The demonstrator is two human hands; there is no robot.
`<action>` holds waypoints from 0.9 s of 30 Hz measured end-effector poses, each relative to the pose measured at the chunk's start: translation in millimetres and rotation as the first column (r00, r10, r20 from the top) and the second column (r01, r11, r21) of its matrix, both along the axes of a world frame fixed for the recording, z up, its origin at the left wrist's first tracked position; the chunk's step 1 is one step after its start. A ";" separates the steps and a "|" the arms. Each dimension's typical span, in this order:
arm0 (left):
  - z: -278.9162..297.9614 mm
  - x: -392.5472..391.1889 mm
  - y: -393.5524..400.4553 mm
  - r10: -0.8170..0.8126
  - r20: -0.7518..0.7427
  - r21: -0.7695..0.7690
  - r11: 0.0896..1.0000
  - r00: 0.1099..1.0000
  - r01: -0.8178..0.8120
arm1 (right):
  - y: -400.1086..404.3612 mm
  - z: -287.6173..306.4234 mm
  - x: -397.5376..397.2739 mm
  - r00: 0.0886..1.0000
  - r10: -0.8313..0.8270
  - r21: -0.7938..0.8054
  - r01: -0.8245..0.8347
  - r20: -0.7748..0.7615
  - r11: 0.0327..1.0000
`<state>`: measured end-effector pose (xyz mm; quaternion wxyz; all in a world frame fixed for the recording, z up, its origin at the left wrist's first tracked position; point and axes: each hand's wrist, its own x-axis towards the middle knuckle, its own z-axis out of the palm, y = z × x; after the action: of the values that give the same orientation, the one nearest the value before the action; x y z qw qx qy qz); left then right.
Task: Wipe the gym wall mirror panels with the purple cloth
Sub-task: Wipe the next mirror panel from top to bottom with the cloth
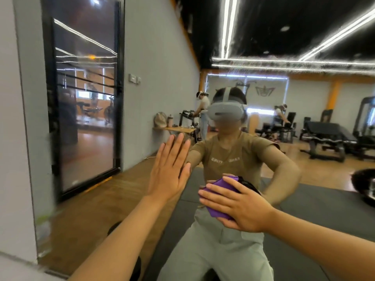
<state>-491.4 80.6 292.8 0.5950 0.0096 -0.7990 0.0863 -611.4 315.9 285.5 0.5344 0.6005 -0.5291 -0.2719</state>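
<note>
The large wall mirror (304,179) fills most of the head view and reflects me in a brown shirt and a grey headset. My left hand (168,171) lies flat against the glass with straight fingers, meeting its own reflection. My right hand (235,205) presses the folded purple cloth (220,199) onto the mirror at about waist height of the reflection, fingers spread over it. Part of the cloth shows left of and above the fingers.
A grey wall (18,138) borders the mirror's left edge. The reflection shows a black-framed glass door (85,102), a wooden floor, dark mats, weight benches (328,138), a small table with bags (174,128) and two other people in the gym.
</note>
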 end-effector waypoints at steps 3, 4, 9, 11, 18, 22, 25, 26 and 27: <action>-12.5 -1.0 0.6 0.017 0.012 -0.002 1.000 1.000 -0.017 | -2.3 33.2 -2.8 0.999 0.028 0.026 -0.029 0.033 0.999; -13.7 -0.5 1.3 0.018 0.013 0.003 1.000 1.000 -0.018 | -4.8 49.8 -2.5 0.997 0.040 -0.010 -0.040 0.063 0.999; -17.5 2.0 1.2 0.028 0.030 0.030 0.999 0.999 -0.029 | -13.7 160.4 4.5 0.978 0.082 -0.348 -0.010 0.194 0.937; -21.9 4.2 -0.5 0.043 0.038 0.040 0.998 0.998 -0.045 | -14.0 196.6 5.8 0.965 0.116 -0.509 0.020 0.234 0.861; -35.1 8.1 -6.8 0.073 0.048 0.054 0.996 0.996 -0.076 | -39.7 153.8 14.4 0.941 0.205 -0.750 0.071 0.269 0.658; -39.9 10.7 -5.5 0.041 0.042 0.074 0.996 0.998 -0.044 | -46.9 51.6 20.3 0.961 0.121 -0.516 0.026 0.250 0.856; -47.3 12.9 -4.7 0.045 0.044 0.086 0.995 0.998 -0.049 | -29.9 -37.6 15.1 0.985 0.010 -0.223 0.029 0.171 0.974; -52.1 13.7 -3.6 0.047 0.050 0.094 0.994 0.998 -0.051 | -22.8 -58.2 12.2 0.989 -0.025 -0.165 0.049 0.148 0.985; -57.9 14.3 -1.9 0.047 0.060 0.100 0.994 0.997 -0.053 | -18.0 -71.8 10.9 0.989 -0.050 -0.136 0.069 0.139 0.988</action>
<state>-477.1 78.6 234.9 0.5683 0.0573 -0.8186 0.0610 -600.5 297.9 213.7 0.5299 0.5624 -0.5995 -0.2087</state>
